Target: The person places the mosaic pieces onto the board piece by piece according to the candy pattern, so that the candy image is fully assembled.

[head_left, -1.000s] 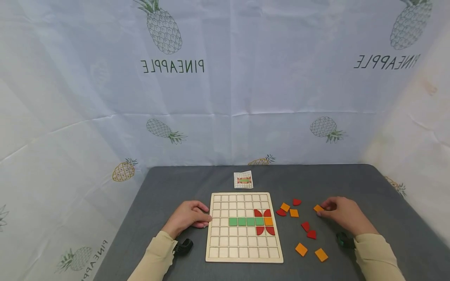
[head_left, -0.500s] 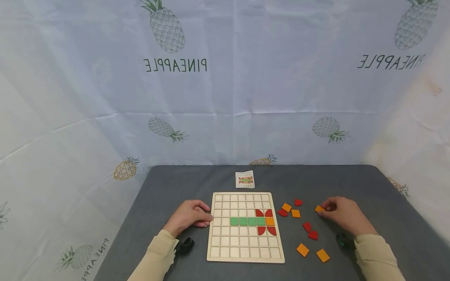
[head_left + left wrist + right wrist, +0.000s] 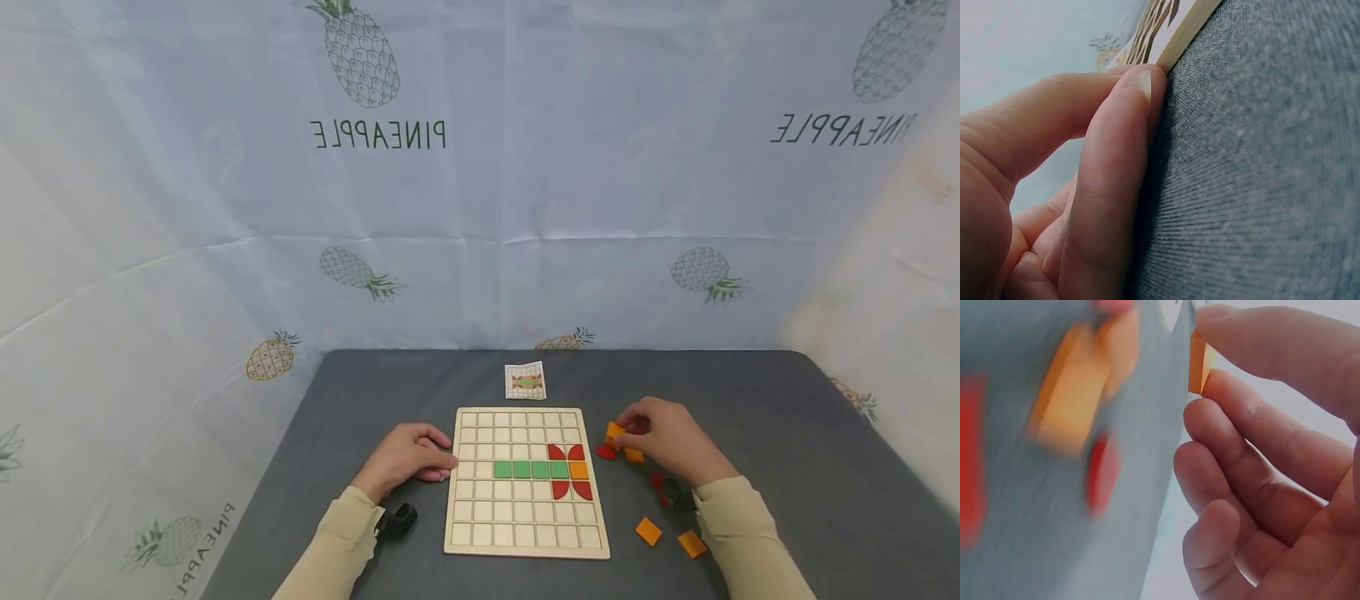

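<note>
- The right hand (image 3: 671,433) pinches an orange tile (image 3: 1196,362) between thumb and index finger, just off the right side of the grid board (image 3: 483,510); its other fingers curl loosely.
- The left hand (image 3: 411,454) touches the board's left edge, thumb and index finger together there; whether the edge lies between them cannot be told.
- Below the right hand, to the board's right, are a red piece (image 3: 607,452) and a second orange tile (image 3: 633,456).
- Nearer the person, also right of the board, red pieces (image 3: 657,482) lie partly hidden by the right wrist's camera, with two orange squares (image 3: 648,532) closer still.
- On the board, four green squares (image 3: 531,470) form a row, ending at its right column in an orange square (image 3: 578,470), with four red shapes (image 3: 560,490) above and below.
- Beyond the board's far edge lies a patterned card (image 3: 526,382).
- Farther beyond the board hangs a pineapple-print cloth (image 3: 562,183).
</note>
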A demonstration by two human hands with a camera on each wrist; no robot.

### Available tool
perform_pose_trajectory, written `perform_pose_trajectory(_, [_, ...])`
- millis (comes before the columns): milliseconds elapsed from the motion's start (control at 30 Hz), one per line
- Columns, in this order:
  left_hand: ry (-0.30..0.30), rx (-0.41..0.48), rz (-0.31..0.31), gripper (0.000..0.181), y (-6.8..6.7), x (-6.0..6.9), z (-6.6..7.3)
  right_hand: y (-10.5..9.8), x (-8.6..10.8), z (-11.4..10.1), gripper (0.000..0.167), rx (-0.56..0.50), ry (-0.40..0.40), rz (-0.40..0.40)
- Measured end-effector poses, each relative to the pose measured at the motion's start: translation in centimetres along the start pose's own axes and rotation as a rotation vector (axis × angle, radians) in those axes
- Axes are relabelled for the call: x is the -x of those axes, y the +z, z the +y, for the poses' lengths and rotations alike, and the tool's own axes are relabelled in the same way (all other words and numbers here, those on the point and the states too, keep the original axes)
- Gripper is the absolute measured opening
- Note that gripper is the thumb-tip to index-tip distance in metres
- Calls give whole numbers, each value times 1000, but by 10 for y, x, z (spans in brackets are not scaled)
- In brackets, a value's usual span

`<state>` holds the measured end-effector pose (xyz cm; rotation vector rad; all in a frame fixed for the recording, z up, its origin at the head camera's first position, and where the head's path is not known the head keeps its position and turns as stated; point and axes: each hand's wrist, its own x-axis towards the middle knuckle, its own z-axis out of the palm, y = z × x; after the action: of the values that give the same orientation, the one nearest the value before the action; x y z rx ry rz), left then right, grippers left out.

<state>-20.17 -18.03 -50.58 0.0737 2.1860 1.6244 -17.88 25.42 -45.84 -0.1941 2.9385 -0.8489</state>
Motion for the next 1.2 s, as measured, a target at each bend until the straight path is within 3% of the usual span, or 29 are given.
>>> perform_pose_trajectory(200, [4,7,3,45,0,1,1,27,-14,-46,17,-4,-57,-7])
perform_pose_trajectory(400, [7,12,-1,45,2,1,-1,52,-20,-68,15,13,-139,-37])
perform_pose_trajectory(733, [-1,3,7,45,1,1,1,65,-22,-77,16,46,-270,-36])
perform_pose_trajectory(1200, [-2,-7,-2,45,-1,1,1,68,-22,-79,11,83,-287,-34])
